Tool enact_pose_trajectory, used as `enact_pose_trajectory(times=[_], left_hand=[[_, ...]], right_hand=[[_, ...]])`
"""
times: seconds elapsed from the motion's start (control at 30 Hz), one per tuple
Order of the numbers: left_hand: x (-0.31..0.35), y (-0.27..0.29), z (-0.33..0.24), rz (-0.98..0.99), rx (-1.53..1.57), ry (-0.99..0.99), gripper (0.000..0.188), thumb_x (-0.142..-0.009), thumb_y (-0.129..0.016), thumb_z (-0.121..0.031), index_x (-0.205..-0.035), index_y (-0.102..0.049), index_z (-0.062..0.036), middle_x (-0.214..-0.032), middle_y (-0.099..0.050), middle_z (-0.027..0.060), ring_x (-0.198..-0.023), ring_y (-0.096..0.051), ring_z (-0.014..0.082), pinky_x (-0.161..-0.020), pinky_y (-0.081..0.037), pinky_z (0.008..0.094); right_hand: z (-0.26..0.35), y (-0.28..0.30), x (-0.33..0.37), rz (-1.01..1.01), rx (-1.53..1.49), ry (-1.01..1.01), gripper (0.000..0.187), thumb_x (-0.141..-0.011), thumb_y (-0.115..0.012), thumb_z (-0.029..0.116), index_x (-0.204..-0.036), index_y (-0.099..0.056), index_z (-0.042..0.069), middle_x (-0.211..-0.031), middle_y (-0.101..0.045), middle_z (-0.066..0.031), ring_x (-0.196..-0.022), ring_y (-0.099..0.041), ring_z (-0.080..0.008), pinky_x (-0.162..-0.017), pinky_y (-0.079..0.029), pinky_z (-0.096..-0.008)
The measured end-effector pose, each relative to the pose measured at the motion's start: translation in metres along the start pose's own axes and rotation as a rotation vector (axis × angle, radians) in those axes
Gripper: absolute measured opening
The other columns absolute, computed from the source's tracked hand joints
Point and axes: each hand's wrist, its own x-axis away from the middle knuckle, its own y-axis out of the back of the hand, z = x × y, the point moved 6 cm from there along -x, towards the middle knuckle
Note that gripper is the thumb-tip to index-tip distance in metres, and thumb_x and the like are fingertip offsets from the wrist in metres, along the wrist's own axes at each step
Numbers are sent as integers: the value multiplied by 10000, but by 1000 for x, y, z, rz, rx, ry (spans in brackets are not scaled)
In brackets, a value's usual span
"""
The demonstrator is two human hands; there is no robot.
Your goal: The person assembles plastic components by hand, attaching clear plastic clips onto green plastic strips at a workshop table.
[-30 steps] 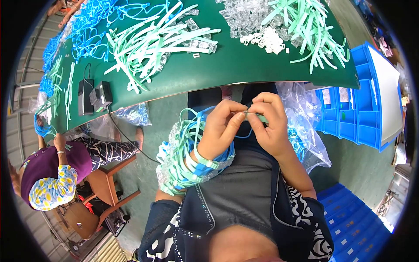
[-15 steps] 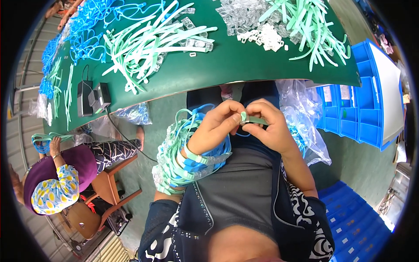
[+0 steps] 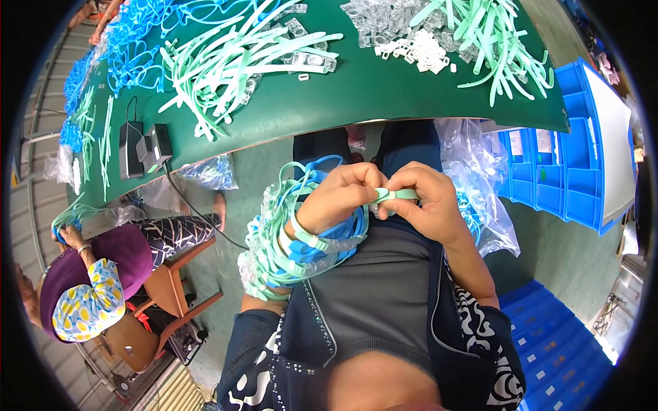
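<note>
Over my lap, a pale green rubber strap (image 3: pixel 403 194) is stretched between my two hands. My left hand (image 3: pixel 337 202) is closed, pinching it near a small clear piece that the fingers partly hide. My right hand (image 3: pixel 430 200) grips the same strap between thumb and forefinger, close to the left fingertips. Around my left forearm hangs a thick bundle of green straps (image 3: pixel 266 236) with clear buckles and blue goggle frames (image 3: pixel 343 255). On the green table (image 3: pixel 274 109) ahead lie loose green straps (image 3: pixel 205 82), clear buckles (image 3: pixel 391 24) and small white loops (image 3: pixel 418 53).
Blue goggle frames (image 3: pixel 133 58) heap at the table's far left. Black power adapters (image 3: pixel 152 147) sit by the edge, a cable trailing down. To the right are a clear plastic bag (image 3: pixel 490 198) and blue bins (image 3: pixel 548 164). A co-worker (image 3: pixel 96 294) sits at left, holding straps.
My fingers have shifted along the strap, and a looped green end now shows between them. The co-worker's hand has moved slightly left and toward me.
</note>
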Motion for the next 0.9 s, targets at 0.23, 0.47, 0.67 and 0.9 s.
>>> enact_pose_trajectory(times=[0.23, 0.47, 0.67, 0.9], left_hand=[[8, 6, 0, -70, -23, 42, 78, -778, -560, -20, -728, -500, -15, -909, -592, 117, -790, -570, 146, -729, -441, 265], [7, 5, 0, -52, -32, 21, 76, -765, -566, -8, -717, -507, -17, -915, -584, 106, -819, -554, 139, -739, -430, 257], [7, 6, 6, -29, 7, 92, 69, -806, -591, -43, -779, -535, -14, -916, -581, 77, -818, -552, 119, -739, -432, 236], [4, 12, 15, -37, 18, 9, 137, -849, -632, -117, -858, -552, -7, -915, -585, 73, -810, -556, 113, -743, -441, 237]], right_hand=[[9, -6, -3, 57, 200, 30, 176, -732, -683, 22, -893, -610, 18, -798, -584, -72, -661, -596, -151, -547, -472, -251], [0, -3, 1, 9, 149, 27, 191, -706, -716, 41, -878, -633, 29, -762, -585, -71, -660, -575, -150, -551, -440, -247], [-4, -4, 1, 28, 65, 49, 198, -701, -720, 35, -876, -629, 26, -763, -583, -66, -658, -572, -153, -549, -431, -250], [7, -3, -4, 73, 253, 111, 209, -695, -729, 60, -877, -630, 34, -774, -577, -71, -667, -574, -200, -572, -450, -286]])
